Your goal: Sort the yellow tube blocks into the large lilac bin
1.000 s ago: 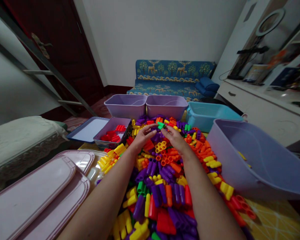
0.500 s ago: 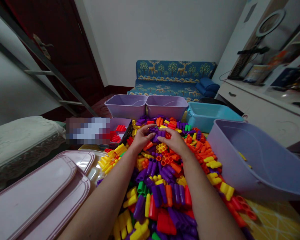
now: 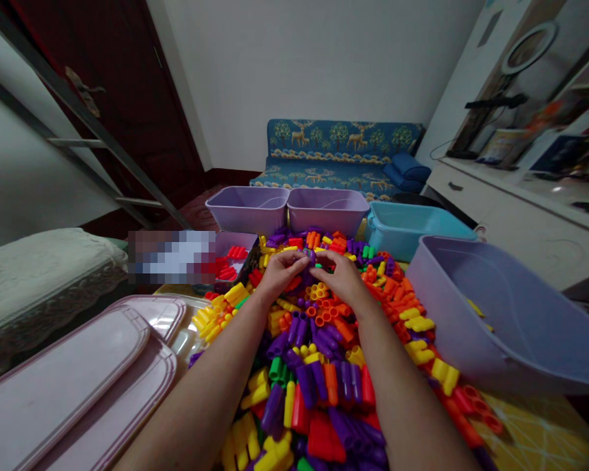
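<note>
Multicoloured plastic tubes [image 3: 319,379] lie heaped.
A person's left hand [image 3: 279,273] pinches a purple plastic piece [image 3: 311,256]; the right hand [image 3: 343,277] curls close, grip unclear.

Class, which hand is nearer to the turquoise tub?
Right. The right hand is to the left of the turquoise tub and closer to the wearer; the left hand is farther left, on the right hand's far side from the tub.

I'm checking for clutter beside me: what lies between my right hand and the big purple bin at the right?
Loose plastic pieces, mostly orange with some yellow, lie between the right hand and the purple bin, as the head view shows.
</note>
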### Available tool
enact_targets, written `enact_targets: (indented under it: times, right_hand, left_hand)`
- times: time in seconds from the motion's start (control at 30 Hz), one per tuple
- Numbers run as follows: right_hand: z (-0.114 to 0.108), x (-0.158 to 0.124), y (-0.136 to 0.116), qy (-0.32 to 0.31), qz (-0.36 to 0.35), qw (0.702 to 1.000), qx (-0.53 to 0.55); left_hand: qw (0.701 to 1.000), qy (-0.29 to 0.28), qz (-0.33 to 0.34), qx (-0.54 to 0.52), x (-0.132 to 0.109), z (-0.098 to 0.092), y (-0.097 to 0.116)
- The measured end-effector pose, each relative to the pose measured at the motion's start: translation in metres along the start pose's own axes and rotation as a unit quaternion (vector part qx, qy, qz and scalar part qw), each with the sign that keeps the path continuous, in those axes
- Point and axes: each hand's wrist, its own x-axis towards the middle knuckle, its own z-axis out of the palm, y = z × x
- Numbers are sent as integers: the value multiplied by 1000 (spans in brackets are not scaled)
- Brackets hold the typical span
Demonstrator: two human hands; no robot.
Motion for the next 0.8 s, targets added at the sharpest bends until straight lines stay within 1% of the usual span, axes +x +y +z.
enact_targets:
  times: [0.1,0.23,0.33,0.47,0.57,0.67,0.8]
  right_hand:
    - [1,0,-4,-6,-20,1000,21]
    - [0,-1,-8,28,-12,999,-26]
    - [-2,-1,-9,47,-7,998,-47]
    - [-2,-1,-10,59,1,998,-27]
    - [0,1,-8,65,6,998,9]
    - [2,2,-5,85,15,996,39]
    - [4,4,0,99,22,993,63]
  left_hand:
    - [1000,-18,-5,14,-2,0,6]
    - [999,-24,4,22,-4,-1,11]
    - [999,-29,-5,24,-3,-2,9]
    - [1000,0,-19,24,-1,-2,4]
    - [1000,14,-27,1,-1,-1,4]
    - [999,22,-29,-27,0,0,3]
    - [996,45,-35,-73,3,0,0]
